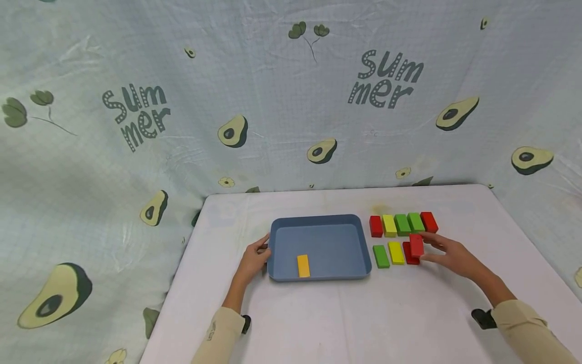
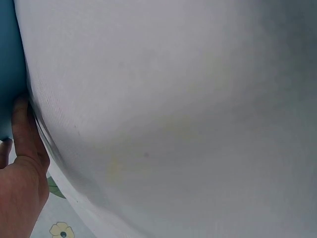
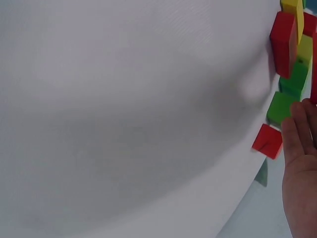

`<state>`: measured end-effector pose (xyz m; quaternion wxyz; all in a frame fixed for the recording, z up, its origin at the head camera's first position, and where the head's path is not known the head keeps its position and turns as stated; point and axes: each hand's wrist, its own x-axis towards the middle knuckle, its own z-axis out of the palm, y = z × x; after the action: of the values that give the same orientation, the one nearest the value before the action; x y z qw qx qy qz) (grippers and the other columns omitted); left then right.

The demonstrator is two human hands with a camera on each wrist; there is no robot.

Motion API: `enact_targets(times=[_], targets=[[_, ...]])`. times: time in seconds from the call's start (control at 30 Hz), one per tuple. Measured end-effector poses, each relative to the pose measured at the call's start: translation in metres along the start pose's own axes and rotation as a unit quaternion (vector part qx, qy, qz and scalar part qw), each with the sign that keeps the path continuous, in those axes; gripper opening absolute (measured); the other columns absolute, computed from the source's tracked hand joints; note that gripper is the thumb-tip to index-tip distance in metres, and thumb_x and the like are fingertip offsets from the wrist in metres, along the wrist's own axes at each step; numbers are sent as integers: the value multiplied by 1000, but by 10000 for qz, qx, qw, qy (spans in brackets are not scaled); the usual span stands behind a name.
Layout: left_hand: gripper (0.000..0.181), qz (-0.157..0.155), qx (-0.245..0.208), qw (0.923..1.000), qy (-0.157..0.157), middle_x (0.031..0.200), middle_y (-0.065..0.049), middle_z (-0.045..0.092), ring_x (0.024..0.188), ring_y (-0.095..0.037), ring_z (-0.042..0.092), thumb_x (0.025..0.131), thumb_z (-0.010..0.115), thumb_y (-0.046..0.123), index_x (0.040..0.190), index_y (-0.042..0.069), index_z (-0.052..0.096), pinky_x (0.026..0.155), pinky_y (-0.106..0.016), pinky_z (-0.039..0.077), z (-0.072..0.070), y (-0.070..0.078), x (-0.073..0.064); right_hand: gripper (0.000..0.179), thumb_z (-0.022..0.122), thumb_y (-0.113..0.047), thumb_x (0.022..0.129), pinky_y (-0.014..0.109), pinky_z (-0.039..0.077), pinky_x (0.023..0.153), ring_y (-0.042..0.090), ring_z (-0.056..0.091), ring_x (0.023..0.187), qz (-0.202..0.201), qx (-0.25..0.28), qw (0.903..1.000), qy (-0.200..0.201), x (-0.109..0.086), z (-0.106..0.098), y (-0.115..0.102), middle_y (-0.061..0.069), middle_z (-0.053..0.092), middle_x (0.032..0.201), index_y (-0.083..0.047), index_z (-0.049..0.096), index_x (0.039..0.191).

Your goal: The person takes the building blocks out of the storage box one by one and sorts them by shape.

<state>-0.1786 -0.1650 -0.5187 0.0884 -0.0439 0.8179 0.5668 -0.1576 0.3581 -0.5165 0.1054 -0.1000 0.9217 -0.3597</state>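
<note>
A red block [image 1: 416,245] is pinched between the thumb and fingers of my right hand [image 1: 449,257]. It overlaps another red block [image 1: 409,255] in the front row, and I cannot tell whether the two touch. My left hand [image 1: 252,260] is at the left side of a blue-grey tray [image 1: 318,221], fingers fairly straight against its outer wall in the left wrist view. Inside the tray, near the front, lies an orange-yellow block [image 1: 303,266]. The right wrist view catches only the edge of the held block, beside the fingers [image 3: 293,136].
Right of the tray, a front row also has a green block [image 1: 381,257] and a yellow block [image 1: 396,253]. Behind them, red, yellow and green blocks [image 1: 402,225] form a back row. A printed cloth [image 1: 282,167] hangs behind the white table [image 1: 309,323].
</note>
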Motion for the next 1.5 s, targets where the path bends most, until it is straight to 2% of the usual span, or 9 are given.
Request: enact_targets(times=[0.03, 0.57, 0.73, 1.03, 1.17, 1.33, 1.5], targets=[[56, -4, 28, 10000, 47, 115, -16, 55, 87, -20, 54, 86, 54, 8, 141, 16, 47, 65, -31, 49, 1, -5, 3, 76, 68, -37, 85, 58, 41, 88, 50, 39, 119, 12, -2, 10000, -2, 0, -1, 1, 31, 38, 136, 1, 36, 142], [57, -39, -70, 10000, 31, 114, -16, 55, 85, -20, 53, 86, 54, 7, 141, 17, 46, 63, -31, 49, 2, -8, 5, 77, 70, -36, 83, 53, 46, 84, 48, 43, 114, 290, -94, 9992, -251, -1, -6, 24, 32, 45, 129, 3, 37, 140], [56, -3, -94, 9999, 45, 114, -16, 54, 84, -20, 52, 85, 54, 7, 141, 16, 47, 63, -31, 48, 1, -7, 6, 79, 72, -38, 80, 53, 46, 85, 48, 44, 114, 379, -170, 9985, -357, -2, -5, 25, 32, 47, 127, 5, 39, 138], [56, -79, -49, 9999, 92, 113, -15, 55, 85, -20, 53, 85, 55, 8, 140, 17, 48, 64, -31, 49, 2, -8, 5, 76, 72, -31, 81, 50, 48, 82, 47, 47, 109, 285, -366, 9968, -651, -1, -7, 22, 33, 47, 125, 9, 38, 136], [55, -68, 24, 9999, 88, 114, -15, 55, 86, -20, 54, 86, 54, 8, 140, 16, 48, 64, -31, 49, 2, -8, 5, 77, 72, -31, 82, 51, 48, 82, 48, 46, 109, 414, -290, 9963, -698, -2, -8, 18, 34, 45, 126, 9, 36, 137], [55, -58, 73, 9999, 93, 116, -16, 55, 89, -21, 54, 86, 54, 8, 140, 16, 47, 65, -31, 49, 2, -6, 4, 79, 72, -32, 82, 54, 46, 84, 48, 44, 112, 430, -281, 9965, -663, -3, -7, 17, 34, 44, 128, 9, 34, 139], [55, -29, 81, 9999, 74, 115, -16, 56, 88, -20, 54, 87, 53, 7, 140, 14, 47, 65, -31, 49, 2, -6, 4, 81, 72, -36, 81, 55, 45, 85, 48, 43, 113, 370, -373, 9978, -404, -4, -5, 17, 34, 44, 129, 9, 36, 138]])
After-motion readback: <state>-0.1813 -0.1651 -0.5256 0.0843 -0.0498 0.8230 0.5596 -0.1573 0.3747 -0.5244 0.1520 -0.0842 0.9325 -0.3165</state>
